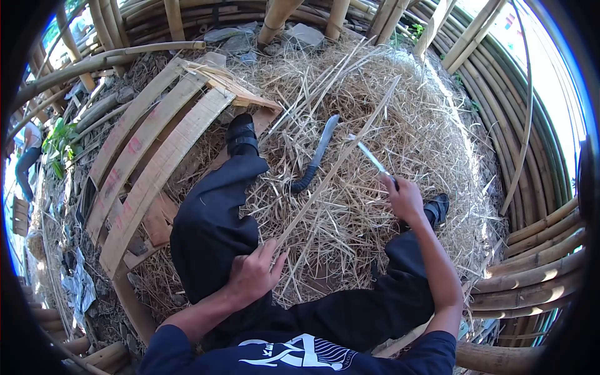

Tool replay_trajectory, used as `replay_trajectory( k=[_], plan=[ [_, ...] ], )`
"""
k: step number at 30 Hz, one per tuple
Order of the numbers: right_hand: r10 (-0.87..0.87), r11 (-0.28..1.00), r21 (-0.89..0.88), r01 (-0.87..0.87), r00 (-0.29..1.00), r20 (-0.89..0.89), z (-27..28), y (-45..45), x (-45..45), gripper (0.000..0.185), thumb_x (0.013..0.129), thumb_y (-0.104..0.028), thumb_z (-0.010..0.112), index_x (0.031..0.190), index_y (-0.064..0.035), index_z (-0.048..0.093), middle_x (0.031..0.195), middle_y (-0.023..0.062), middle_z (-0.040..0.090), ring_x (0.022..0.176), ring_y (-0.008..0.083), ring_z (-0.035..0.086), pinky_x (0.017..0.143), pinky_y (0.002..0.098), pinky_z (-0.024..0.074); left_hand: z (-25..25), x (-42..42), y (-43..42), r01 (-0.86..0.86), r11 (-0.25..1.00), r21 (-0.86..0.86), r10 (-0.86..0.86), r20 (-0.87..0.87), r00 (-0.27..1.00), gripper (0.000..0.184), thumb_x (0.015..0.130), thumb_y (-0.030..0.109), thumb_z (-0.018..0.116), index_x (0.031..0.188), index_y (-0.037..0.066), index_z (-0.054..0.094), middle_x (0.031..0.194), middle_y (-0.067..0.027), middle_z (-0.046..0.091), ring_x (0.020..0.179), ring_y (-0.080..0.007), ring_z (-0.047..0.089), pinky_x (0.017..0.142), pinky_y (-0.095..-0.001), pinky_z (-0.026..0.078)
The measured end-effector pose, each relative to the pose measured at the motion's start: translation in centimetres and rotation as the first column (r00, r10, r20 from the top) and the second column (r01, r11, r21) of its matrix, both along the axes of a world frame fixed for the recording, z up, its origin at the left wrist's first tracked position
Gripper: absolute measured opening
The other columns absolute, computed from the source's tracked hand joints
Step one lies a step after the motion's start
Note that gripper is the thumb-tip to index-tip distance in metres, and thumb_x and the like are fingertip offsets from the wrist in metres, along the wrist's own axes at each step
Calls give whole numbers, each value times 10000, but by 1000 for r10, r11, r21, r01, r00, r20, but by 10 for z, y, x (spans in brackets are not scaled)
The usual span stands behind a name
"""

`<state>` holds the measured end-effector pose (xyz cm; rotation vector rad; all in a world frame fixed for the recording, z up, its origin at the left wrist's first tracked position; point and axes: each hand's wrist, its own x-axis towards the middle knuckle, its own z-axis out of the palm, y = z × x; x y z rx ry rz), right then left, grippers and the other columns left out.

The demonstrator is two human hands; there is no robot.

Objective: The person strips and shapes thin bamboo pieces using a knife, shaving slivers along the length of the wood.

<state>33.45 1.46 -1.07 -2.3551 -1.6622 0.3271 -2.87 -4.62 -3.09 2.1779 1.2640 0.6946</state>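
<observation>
My left hand (pixel 255 275) is closed around the near end of a long, thin bamboo strip (pixel 325 182), which slants up and away to the right across the straw. My right hand (pixel 403 199) grips the dark handle of a knife (pixel 373 157); its narrow blade points up and left, the tip beside the strip. Between my feet, a larger curved blade (pixel 324 142) with a black wrapped handle (pixel 304 180) lies on the shavings, touched by neither hand.
A slatted wooden pallet (pixel 156 147) leans at the left beside my leg. Bamboo shavings (pixel 337 231) cover the ground. Stacked bamboo poles (pixel 531 284) stand at the right, with more poles behind. A person (pixel 27 159) is at the far left edge.
</observation>
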Motion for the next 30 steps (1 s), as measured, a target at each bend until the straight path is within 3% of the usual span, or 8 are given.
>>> replay_trajectory(
  k=[4, 7, 9, 11, 16, 23, 28, 30],
  plan=[
    [-206, 965, 157, 211, 977, -45, 0, -11, 39, 508, 953, -422, 459, 778, 33, 604, 618, 197, 566, 564, 351, 546, 576, 438, 400, 1, 0, 1, -14, 1000, -13, 14, 36, 999, 241, 840, 135, 658, 1009, -2, 555, 741, -182, 645, 623, -351, 643, 499, -403, 518],
    [-167, 923, 278, 266, 928, -334, 16, -22, 44, 499, 962, -396, 459, 739, 37, 567, 592, 175, 533, 512, 300, 498, 541, 400, 374, 2, 0, 1, -8, 1000, -16, 9, 58, 998, 205, 854, 114, 635, 1002, -5, 558, 740, -184, 643, 622, -351, 641, 503, -405, 515],
    [-115, 921, 318, 225, 937, -330, 32, -27, 30, 482, 963, -382, 468, 719, 27, 537, 564, 155, 494, 492, 259, 465, 519, 370, 353, 1, 0, 1, -9, 1000, 6, 8, 63, 998, 180, 868, 131, 615, 987, 8, 562, 744, -163, 647, 593, -334, 637, 491, -400, 515],
    [92, 957, 280, -72, 994, -60, 46, -29, 15, 459, 956, -380, 485, 737, 18, 546, 559, 158, 488, 487, 269, 464, 520, 376, 354, 1, 1, 1, -2, 999, 36, 0, 67, 998, 160, 882, 148, 595, 973, 20, 566, 749, -142, 651, 564, -317, 632, 480, -395, 515],
    [192, 960, 197, -198, 980, 49, 39, -23, 8, 393, 934, -381, 516, 791, -21, 582, 551, 163, 517, 528, 363, 531, 527, 429, 389, 4, -1, 1, 9, 1000, -11, -8, 53, 999, 117, 883, 132, 585, 943, 34, 564, 755, -138, 650, 581, -321, 632, 483, -407, 513],
    [308, 923, 220, -315, 949, 68, 36, -3, -6, 393, 927, -401, 519, 800, -38, 601, 537, 163, 515, 526, 361, 543, 521, 444, 401, 6, -2, 1, 93, 995, -46, -88, 113, 990, 125, 864, 66, 606, 962, -8, 581, 689, -171, 619, 600, -339, 631, 496, -399, 492],
    [369, 927, 17, -374, 920, 134, 27, 22, 25, 355, 923, -376, 521, 799, -67, 640, 536, 142, 532, 519, 330, 544, 541, 434, 425, 1, -3, 2, 70, 997, -19, -65, 177, 982, 163, 852, 39, 612, 1000, -29, 601, 722, -190, 625, 614, -339, 636, 502, -383, 491],
    [157, 987, -35, -155, 985, 66, -5, 42, 63, 357, 933, -389, 488, 873, -91, 675, 616, 160, 599, 570, 283, 594, 566, 408, 454, 1, -6, 0, 97, 995, -34, -89, 189, 978, 164, 851, 38, 613, 1000, -29, 605, 731, -194, 627, 622, -341, 637, 510, -382, 494]
  ],
)
